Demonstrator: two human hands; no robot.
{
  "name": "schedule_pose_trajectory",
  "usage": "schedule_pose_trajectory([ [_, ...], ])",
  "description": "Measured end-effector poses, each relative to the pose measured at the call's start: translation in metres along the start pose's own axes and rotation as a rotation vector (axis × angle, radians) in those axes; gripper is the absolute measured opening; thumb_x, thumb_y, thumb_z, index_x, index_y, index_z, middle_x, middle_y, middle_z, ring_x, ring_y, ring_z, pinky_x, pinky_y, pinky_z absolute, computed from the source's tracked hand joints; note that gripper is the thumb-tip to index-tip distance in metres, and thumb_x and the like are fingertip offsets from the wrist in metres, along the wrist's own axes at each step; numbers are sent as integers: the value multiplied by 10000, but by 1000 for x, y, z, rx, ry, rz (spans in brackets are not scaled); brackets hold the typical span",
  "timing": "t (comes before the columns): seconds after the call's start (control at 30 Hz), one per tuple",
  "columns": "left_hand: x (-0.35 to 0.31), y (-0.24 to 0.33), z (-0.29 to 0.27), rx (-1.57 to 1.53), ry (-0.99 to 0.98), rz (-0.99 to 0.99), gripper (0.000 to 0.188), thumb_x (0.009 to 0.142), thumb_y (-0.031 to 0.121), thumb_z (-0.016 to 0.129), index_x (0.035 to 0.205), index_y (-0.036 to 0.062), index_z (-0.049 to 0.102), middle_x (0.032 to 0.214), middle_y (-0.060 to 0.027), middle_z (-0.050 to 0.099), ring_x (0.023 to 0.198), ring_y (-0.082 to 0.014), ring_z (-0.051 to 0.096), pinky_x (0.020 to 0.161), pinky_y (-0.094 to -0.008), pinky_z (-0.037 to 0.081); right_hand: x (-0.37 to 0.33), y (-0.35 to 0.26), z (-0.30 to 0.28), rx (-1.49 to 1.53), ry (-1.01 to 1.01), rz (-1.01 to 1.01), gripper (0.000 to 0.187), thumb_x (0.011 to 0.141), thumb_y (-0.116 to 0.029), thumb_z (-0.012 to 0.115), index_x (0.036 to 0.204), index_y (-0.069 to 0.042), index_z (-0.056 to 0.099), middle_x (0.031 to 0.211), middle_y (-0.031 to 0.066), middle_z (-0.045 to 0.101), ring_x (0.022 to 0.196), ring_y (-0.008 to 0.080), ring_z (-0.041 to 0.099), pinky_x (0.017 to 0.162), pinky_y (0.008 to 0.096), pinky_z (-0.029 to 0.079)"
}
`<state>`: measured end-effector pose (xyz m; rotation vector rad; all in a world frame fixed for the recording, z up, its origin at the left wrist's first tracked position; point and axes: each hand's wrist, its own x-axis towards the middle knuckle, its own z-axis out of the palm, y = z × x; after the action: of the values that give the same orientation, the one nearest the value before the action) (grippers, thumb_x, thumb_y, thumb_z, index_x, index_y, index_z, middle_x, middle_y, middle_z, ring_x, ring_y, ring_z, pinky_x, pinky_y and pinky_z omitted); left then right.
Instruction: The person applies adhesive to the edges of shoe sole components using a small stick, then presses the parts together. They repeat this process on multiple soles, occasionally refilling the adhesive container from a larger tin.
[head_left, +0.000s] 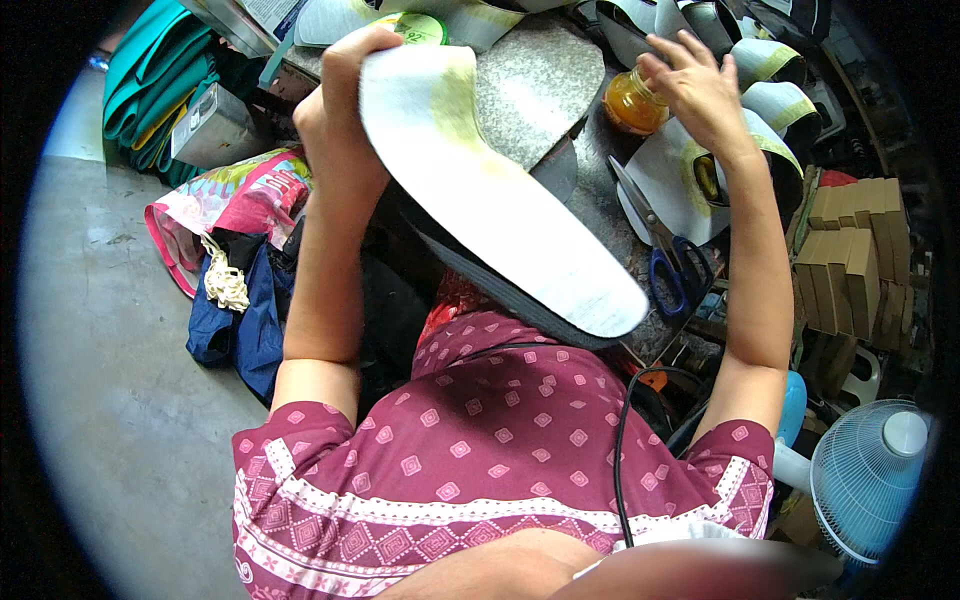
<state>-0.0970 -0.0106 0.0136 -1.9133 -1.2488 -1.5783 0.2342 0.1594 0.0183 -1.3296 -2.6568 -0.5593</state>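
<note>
In my left hand [345, 115] is a long white sole-shaped piece [500, 190] with a yellowish band near its upper end. My fingers and thumb close on that upper end, and the piece slants down to the right over a dark layer. My right hand [700, 95] is raised with its fingers spread, beside a glass jar of amber liquid [633, 103]. Whether a fingertip touches the jar's rim I cannot tell. Below the jar, blue-handled scissors [665, 235] lie partly over a white curved piece [680, 185] with a yellowish edge.
Several more curved pieces [768, 62] line the right of the dark worktop. A grey speckled board [545, 80] lies behind the held piece. Stacked cardboard pieces [850, 270] and a fan [868, 480] stand at right. Cloth bags [235, 205] and a metal tin [212, 127] are at left.
</note>
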Motion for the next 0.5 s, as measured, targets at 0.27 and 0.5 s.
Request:
schedule_pose_trajectory([
  [0.27,-44,-5,74,-1137,217,-984,222,1003,162,595,1178,28,621,1074,-52,663,975,-146,598,890,-295,463,-40,4,-23,114,116,15,645,1033,-587,261,1064,-195,773,1416,36,570,1418,300,376,1134,671,138],
  [0.5,-56,24,106,-967,-110,-730,311,987,233,635,1230,42,604,1079,-51,634,965,-135,577,828,-296,485,-65,-46,-70,1149,212,-129,572,1060,-456,336,1166,-46,721,1272,135,610,1241,257,519,1065,369,358],
])
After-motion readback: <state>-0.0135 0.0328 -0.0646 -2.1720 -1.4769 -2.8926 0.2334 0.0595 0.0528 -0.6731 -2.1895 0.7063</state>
